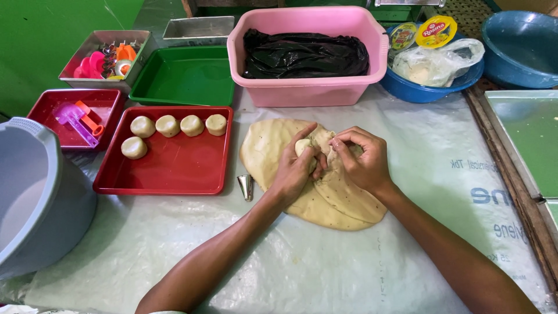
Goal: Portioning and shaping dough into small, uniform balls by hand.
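My left hand (296, 168) and right hand (363, 160) both pinch a lump (303, 145) of the dough sheet (273, 157), fingers clamped on it. Just left of my left fingers lies a metal cone (246, 186); beyond it, a red tray (174, 168) holds 5 dough balls (168, 125). A pink tub (308, 87) stands past my fingertips.

Pink tub (308, 87) blocks ahead; red tray (168, 168), metal cone (246, 186) crowd left.

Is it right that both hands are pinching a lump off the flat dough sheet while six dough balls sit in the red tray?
Not quite: the head view shows five dough balls in the red tray, not six. Both the left hand and right hand are indeed on the dough sheet.
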